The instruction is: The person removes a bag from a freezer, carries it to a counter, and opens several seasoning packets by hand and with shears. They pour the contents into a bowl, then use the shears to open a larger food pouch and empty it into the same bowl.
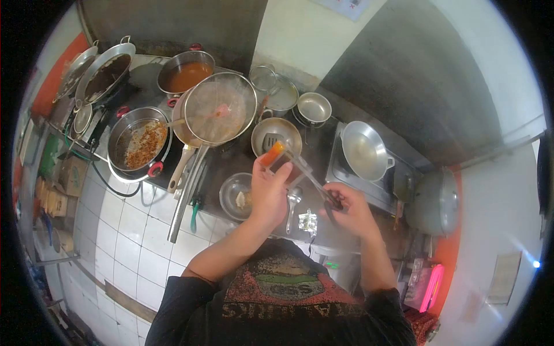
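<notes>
My left hand (pixel 270 193) pinches a clear plastic packet (pixel 272 155) with orange contents at one end. My right hand (pixel 349 212) grips a pair of scissors (pixel 331 199) by its dark handles. The blades point up and left and meet the clear part of the packet; whether they are cutting through it I cannot make out. Just below my left hand, a clear bowl (pixel 226 196) contains a small pale lump. A metal spoon (pixel 290 214) and a crumpled silver foil wrapper (pixel 307 223) lie on the dark counter between my forearms.
Beyond my hands stands a pan (pixel 292 131) with a slotted turner (pixel 270 140) in it. A wok (pixel 369 153) rests on the right stove. To the left are a large mesh strainer (pixel 202 98), a pot of orange-brown liquid (pixel 187 75) and a strainer of browned bits (pixel 141 147).
</notes>
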Available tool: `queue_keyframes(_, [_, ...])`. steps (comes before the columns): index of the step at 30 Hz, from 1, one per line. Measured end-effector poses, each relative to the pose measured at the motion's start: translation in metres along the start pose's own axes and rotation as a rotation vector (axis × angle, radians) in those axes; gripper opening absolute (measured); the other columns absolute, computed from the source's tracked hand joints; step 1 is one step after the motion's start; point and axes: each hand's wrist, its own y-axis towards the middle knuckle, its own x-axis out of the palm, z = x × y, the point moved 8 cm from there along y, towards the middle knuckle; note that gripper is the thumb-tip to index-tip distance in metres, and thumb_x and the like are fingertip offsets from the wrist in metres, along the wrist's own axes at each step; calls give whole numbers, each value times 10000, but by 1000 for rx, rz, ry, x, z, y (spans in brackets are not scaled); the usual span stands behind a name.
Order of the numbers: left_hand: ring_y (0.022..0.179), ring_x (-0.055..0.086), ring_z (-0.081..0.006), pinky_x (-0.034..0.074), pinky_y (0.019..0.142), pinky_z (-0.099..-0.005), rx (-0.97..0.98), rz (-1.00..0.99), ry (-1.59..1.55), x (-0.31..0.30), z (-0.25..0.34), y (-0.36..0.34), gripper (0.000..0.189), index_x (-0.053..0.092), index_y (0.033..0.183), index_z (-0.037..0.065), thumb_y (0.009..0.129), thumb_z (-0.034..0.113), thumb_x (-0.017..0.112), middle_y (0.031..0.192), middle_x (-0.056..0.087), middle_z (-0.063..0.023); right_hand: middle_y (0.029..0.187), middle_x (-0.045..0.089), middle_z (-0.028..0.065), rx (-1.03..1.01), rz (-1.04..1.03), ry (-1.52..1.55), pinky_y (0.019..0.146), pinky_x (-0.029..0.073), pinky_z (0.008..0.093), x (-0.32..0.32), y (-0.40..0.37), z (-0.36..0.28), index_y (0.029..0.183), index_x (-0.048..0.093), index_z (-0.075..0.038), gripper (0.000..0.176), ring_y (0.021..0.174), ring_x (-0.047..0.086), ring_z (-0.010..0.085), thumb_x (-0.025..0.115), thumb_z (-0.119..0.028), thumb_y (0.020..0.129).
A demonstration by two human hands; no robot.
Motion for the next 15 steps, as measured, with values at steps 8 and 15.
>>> queue_keyframes(8, [1065,599,-248,526,924,-426,-4,15,23,-4,-2,3,399,355,1219,13,887,-39,570,1205,508,-143,849,619,-8,58,-10,110,677,451,201,-1,-2,6,1144,604,5,447,757,545,37,790,-52,742])
queue_keyframes(15, [1051,604,-248,526,919,-433,-49,-25,-3,0,-2,5,424,355,1228,14,874,-35,584,1180,529,-146,796,617,-22,115,-35,87,624,446,200,-4,-3,2,1126,606,10,408,710,546,30,775,-41,758])
